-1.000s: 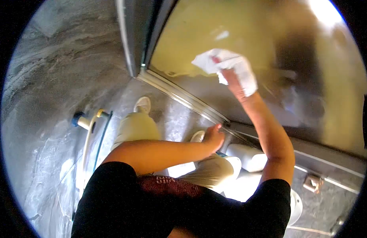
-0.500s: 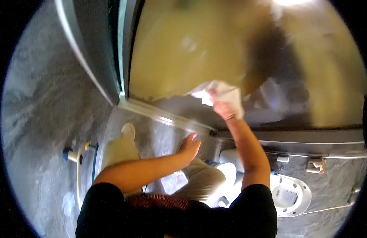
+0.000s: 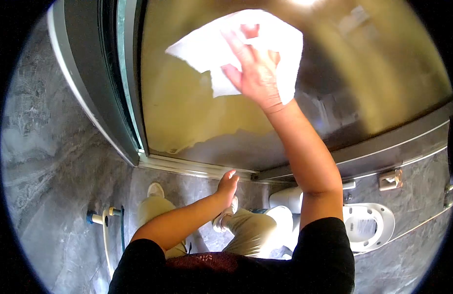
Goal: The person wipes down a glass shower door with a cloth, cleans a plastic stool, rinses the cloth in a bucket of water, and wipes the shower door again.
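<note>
My right hand (image 3: 256,73) presses a white cloth (image 3: 202,46) against the glass panel (image 3: 182,112). Its fingers are spread over the cloth, and folds of the cloth cover parts of them. The cloth is spread wide, with a ragged lower edge. Lower down, my left hand (image 3: 228,186) hangs near the panel's bottom rail, its fingers loosely apart and nothing visible in it. A dark frame (image 3: 137,88) borders the panel on the left. Yellowish light and a bright spot reflect in the glass.
A white toilet seat (image 3: 371,228) with an oval opening is at the lower right. Nearby is a beige holder (image 3: 390,180) on the grey marbled wall. A pale handle (image 3: 106,235) stands at the left. A metal threshold (image 3: 197,169) runs below the glass.
My right hand has moved up the glass with the cloth, which was bunched and now lies spread out. My left hand remains low, near the bottom rail.
</note>
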### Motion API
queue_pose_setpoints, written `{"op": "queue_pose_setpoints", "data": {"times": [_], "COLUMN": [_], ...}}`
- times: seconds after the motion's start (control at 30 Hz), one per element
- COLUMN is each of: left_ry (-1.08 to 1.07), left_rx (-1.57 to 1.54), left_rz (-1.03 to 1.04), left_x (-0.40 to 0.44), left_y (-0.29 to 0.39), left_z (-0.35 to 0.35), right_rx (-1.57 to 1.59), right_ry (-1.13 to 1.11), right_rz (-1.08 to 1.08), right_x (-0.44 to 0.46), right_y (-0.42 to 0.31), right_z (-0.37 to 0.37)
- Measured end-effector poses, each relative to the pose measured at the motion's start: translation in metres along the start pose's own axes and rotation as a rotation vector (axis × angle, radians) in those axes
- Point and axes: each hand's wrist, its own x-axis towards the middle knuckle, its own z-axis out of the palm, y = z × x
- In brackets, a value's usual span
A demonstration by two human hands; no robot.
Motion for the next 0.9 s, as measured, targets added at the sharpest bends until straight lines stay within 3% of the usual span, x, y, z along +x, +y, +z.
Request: {"op": "queue_pose_setpoints", "data": {"times": [0.13, 0.27, 0.33, 0.4, 0.47, 0.5, 0.57, 0.63, 0.67, 0.8, 0.87, 0.9], "left_ry": [0.008, 0.139, 0.247, 0.281, 0.327, 0.326, 0.348, 0.372, 0.395, 0.471, 0.486, 0.492], "left_rx": [0.029, -0.068, -0.136, -0.123, -0.241, -0.276, -0.278, -0.291, -0.278, -0.257, -0.346, -0.329], "left_rz": [-0.023, 0.051, 0.105, 0.106, 0.17, 0.161, 0.121, 0.089, 0.124, 0.249, 0.193, 0.214], "left_x": [-0.001, 0.004, 0.011, 0.007, 0.006, 0.004, -0.003, 0.004, 0.009, 0.023, 0.019, 0.021], "left_y": [0.007, 0.01, 0.013, 0.025, 0.03, 0.032, 0.044, 0.047, 0.044, 0.044, 0.061, 0.065], "left_z": [-0.003, -0.013, -0.018, -0.02, -0.023, -0.025, -0.023, -0.022, -0.022, -0.022, -0.018, -0.021], "right_rx": [-0.251, -0.511, -0.424, -0.299, -0.273, -0.341, 0.096, 1.086, 1.54, 1.292, 0.626, 0.928], "right_ry": [0.12, 0.038, 0.159, 0.029, -0.183, -0.122, -0.409, -0.58, -0.379, -0.463, -0.655, -0.341], "right_rz": [0.231, 0.531, 0.361, 0.413, 0.34, 0.204, 0.409, 0.951, 1.147, 1.05, 0.393, 0.685], "right_x": [-0.058, -0.11, -0.145, -0.181, -0.212, -0.239, -0.248, -0.288, -0.339, -0.306, -0.316, -0.345], "right_y": [0.037, 0.029, 0.033, 0.014, -0.005, -0.015, -0.029, -0.041, -0.05, -0.065, -0.071, -0.075], "right_z": [0.001, 0.004, 0.034, 0.068, 0.089, 0.114, 0.124, 0.151, 0.189, 0.126, 0.1, 0.105]}}
